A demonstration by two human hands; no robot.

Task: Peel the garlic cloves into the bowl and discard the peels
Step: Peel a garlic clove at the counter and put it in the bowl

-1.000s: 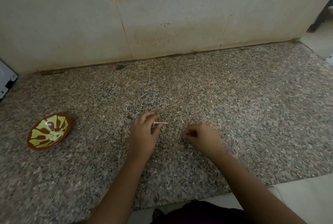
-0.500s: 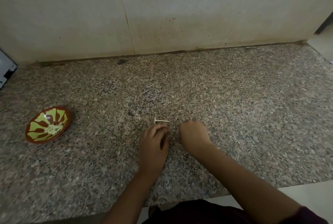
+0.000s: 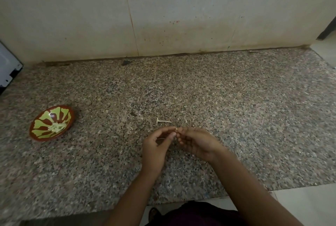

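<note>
Position: worn on the head, above the worktop's [image 3: 236,116] near edge.
Facing: forward and down, toward the back wall [image 3: 72,16].
Nearness: close over the worktop.
Views: one only.

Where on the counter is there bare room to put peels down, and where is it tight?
Bare counter runs wide on the right, from the right hand to its side edge, and along the wall behind the stem. The strip between bowl and left hand is free too. Tight: where both hands pinch a garlic bit, stem just beyond.
</note>
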